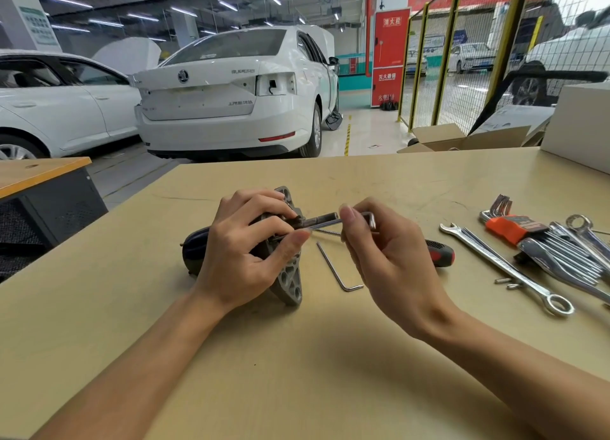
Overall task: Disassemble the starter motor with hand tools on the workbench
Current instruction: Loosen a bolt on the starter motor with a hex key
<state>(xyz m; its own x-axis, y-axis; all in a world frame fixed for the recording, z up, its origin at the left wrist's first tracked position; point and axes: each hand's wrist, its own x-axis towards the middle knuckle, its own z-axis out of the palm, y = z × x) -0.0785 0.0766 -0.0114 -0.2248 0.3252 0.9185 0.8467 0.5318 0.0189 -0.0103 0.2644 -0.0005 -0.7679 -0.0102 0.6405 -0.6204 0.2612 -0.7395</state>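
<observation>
From the head camera: the dark-bodied starter motor with its grey cast-metal mounting flange (290, 279) lies on its side on the tan wooden workbench (297, 367), and the left hand (246, 254) is wrapped over it, fingers curled around the housing. The right hand (386, 264) pinches the bent end of a silver L-shaped hex key (333, 222), whose long shaft runs level into the motor's nose. Just beside the motor, toward the right hand, a second thin L-shaped hex key (336, 269) lies flat. Beyond the right hand from the motor, a red-and-black screwdriver handle (440, 253) pokes out. Farther out that way, a chrome combination spanner (505, 268) and an orange-holdered hex key set (508, 226).
</observation>
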